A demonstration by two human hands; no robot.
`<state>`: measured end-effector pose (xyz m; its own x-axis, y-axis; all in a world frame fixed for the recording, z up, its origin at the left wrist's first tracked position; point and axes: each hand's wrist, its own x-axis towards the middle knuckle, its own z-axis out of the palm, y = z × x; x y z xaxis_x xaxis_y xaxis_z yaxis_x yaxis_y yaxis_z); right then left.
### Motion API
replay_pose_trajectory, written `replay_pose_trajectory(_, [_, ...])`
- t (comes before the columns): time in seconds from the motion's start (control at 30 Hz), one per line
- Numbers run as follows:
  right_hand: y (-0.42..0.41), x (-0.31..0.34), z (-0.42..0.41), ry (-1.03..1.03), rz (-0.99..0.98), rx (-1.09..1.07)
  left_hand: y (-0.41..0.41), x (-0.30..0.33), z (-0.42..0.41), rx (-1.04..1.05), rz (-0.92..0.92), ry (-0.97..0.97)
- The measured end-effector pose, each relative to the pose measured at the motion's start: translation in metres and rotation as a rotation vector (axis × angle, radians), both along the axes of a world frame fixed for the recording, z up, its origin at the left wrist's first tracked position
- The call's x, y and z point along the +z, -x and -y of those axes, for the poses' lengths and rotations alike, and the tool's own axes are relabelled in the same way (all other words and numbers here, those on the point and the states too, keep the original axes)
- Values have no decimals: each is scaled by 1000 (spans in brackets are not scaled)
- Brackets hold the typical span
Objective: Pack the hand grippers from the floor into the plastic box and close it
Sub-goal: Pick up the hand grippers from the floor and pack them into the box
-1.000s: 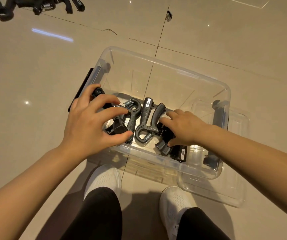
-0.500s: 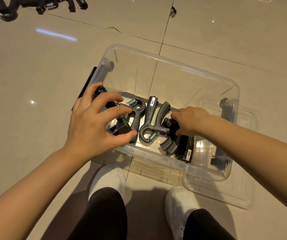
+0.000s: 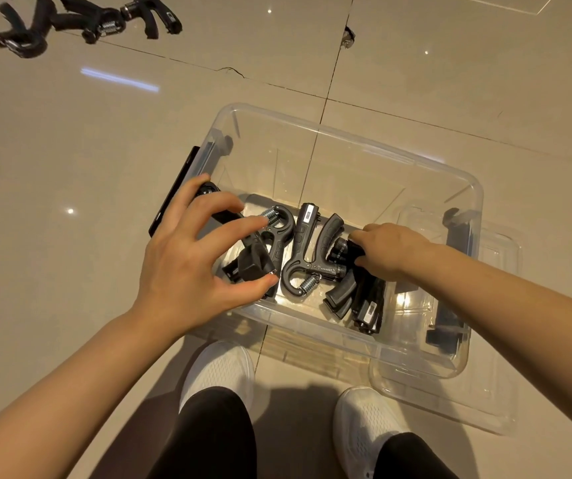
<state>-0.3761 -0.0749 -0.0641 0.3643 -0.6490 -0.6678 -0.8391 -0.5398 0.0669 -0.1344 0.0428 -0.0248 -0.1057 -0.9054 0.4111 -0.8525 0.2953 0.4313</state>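
A: Hand grippers (image 3: 307, 255), black with steel springs, lie inside the clear plastic box (image 3: 357, 152) on the tiled floor (image 3: 70, 150). More grippers (image 3: 80, 24) sit on the floor, far left, well apart from the box.

B: And the hands?

A: The left hand (image 3: 187, 267) hovers over the box's left end, fingers spread and bent, thumb touching a gripper there. The right hand (image 3: 389, 250) reaches in, fingers curled around a gripper at the right.

B: The lid?

A: The clear lid (image 3: 498, 392) lies under the box's right side, off.
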Motion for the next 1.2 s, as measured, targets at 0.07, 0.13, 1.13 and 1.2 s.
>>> replay_pose_trajectory(0.07, [-1,1,1,-11,0,4,-1,0,1,-3,-18,21])
replay_pose_trajectory(0.13, [-1,1,2,-30,0,14,-1,1,1,-11,-32,44])
replay_pose_trajectory(1.13, [-18,54,-11,-401,893,-642,-10,13,9,71,-20,-153])
replay_pose_trajectory(1.2, [-17,48,-13,-475,850,-745,-7,8,10,56,90,-162])
